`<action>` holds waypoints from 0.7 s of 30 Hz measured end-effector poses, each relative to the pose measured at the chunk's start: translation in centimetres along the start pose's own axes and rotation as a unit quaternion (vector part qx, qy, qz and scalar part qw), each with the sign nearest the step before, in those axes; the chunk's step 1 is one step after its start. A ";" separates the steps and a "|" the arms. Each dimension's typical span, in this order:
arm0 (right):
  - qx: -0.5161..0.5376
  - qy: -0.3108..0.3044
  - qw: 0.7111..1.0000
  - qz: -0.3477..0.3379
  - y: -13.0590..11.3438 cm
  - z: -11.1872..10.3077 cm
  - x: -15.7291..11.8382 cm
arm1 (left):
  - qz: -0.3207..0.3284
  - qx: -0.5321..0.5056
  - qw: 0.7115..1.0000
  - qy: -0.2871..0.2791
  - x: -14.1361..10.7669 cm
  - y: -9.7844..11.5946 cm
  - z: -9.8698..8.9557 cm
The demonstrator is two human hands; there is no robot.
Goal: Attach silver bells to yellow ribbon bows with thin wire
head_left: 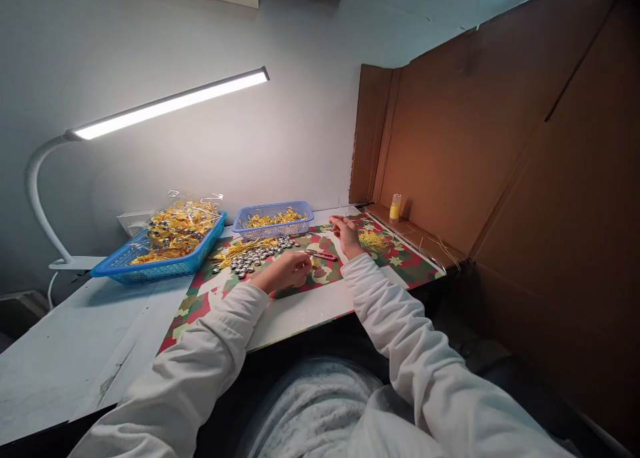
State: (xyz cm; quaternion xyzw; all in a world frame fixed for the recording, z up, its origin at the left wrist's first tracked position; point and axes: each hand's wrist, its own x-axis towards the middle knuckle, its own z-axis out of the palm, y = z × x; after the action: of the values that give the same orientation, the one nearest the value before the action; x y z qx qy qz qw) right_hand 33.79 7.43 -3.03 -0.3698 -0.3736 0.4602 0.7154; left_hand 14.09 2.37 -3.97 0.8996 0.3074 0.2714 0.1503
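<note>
My left hand [287,272] is low over the camouflage-patterned mat, its fingers curled in a pinch. A small yellow piece [315,263] shows at its fingertips; its kind is too small to make out. My right hand [346,235] is raised a little higher and to the right, thumb and fingers pressed together. Whatever it pinches is too fine to name. Between the hands lies a pair of red-handled snips [321,255]. Left of them is a pile of shiny silver, bell-like balls [253,257], beside a bunch of yellow cords [239,249].
A blue basket [165,271] heaped with yellow-and-silver pieces stands left; a smaller periwinkle basket [274,229] holds yellow pieces behind. Loose yellow cord [375,240] lies right, near a yellow-and-clear bottle [395,208]. A lit lamp [170,106] overhangs the left; cardboard [475,125] walls the right.
</note>
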 end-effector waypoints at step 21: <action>-0.046 -0.073 0.996 0.011 -0.1 0.1 -0.5 | -0.242 -0.168 0.951 0.097 -0.1 -1.8 -0.4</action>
State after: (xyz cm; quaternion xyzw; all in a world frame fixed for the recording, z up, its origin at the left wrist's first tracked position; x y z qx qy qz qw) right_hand 33.59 6.91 -3.01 -0.3717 -0.4416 0.4760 0.6635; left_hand 12.89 3.72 -4.48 0.7291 0.4792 0.3603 0.3301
